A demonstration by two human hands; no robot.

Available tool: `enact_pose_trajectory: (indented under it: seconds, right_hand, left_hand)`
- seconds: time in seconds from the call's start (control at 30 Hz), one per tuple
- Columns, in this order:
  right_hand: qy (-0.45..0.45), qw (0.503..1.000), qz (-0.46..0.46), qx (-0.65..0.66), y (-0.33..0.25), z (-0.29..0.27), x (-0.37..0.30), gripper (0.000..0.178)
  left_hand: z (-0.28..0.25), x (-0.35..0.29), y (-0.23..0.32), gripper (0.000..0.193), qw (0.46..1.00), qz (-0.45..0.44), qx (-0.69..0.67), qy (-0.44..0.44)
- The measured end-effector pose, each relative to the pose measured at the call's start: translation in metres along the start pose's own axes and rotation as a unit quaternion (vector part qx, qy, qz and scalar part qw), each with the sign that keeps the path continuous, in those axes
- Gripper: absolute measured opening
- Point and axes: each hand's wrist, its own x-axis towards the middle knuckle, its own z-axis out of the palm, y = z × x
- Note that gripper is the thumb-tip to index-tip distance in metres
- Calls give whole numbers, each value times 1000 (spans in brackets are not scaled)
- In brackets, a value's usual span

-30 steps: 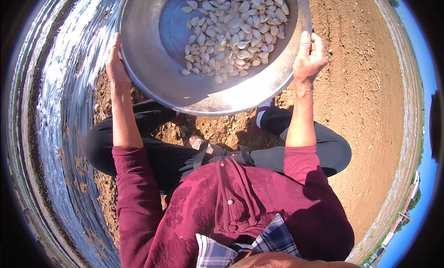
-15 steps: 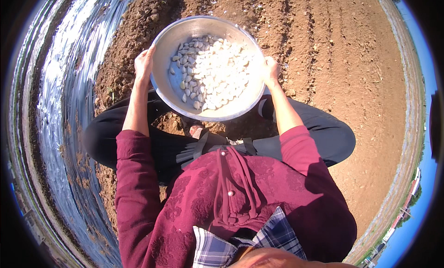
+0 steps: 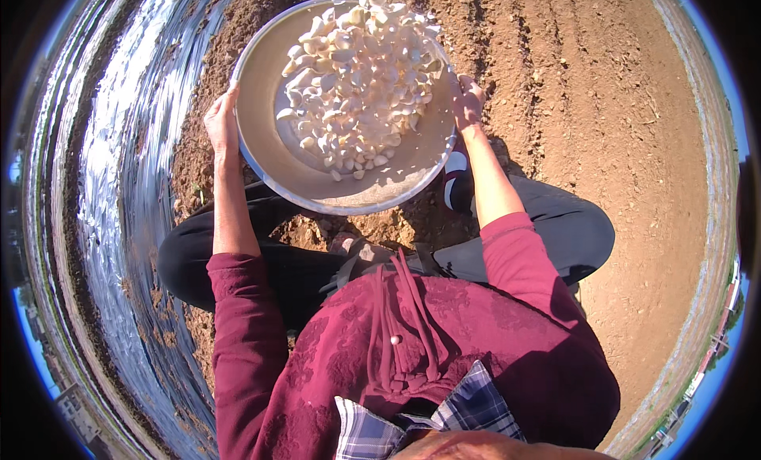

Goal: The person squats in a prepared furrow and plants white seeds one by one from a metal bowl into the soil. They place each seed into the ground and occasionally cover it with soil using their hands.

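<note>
Between my two arms I hold a wide round metal basin [image 3: 258, 111] above the soil, just past my knees. My left hand [image 3: 222, 125] grips its left rim and my right hand [image 3: 468, 103] its right rim, the fingers partly hidden behind the edge. Many pale garlic cloves [image 3: 361, 79] are in the basin, massed toward its far side. Several look airborne, a few of them above the far rim. The near part of the basin's inside shows bare metal.
Brown tilled soil with furrows [image 3: 555, 87] stretches to the right. Shiny plastic film [image 3: 119, 143] covers the ground on the left. My bent legs in dark trousers [image 3: 547, 222] lie on both sides below the basin, with a dark shoe [image 3: 457, 182] near its right edge.
The basin has come up and slightly left in the view. The cloves, which lay spread on its bottom, are now thrown up and shifted toward the far rim. Both hands keep their grip.
</note>
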Motion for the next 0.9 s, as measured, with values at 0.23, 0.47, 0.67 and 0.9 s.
enact_pose_trajectory:
  seconds: [0.23,0.47,0.67,0.9]
  right_hand:
    - [-51,990,33,-126,37,-4,-50,27]
    - [64,983,-163,64,-149,-35,-6,15]
    - [11,996,-94,5,-95,-13,-4,15]
    - [-50,980,35,-188,24,18,-53,26]
  left_hand:
    - [-8,-27,-69,39,990,-92,111,-1]
    - [-48,-18,20,38,981,-51,-185,-3]
    - [-17,3,-22,39,997,-32,35,60]
    - [-25,5,-94,49,974,-117,194,-19]
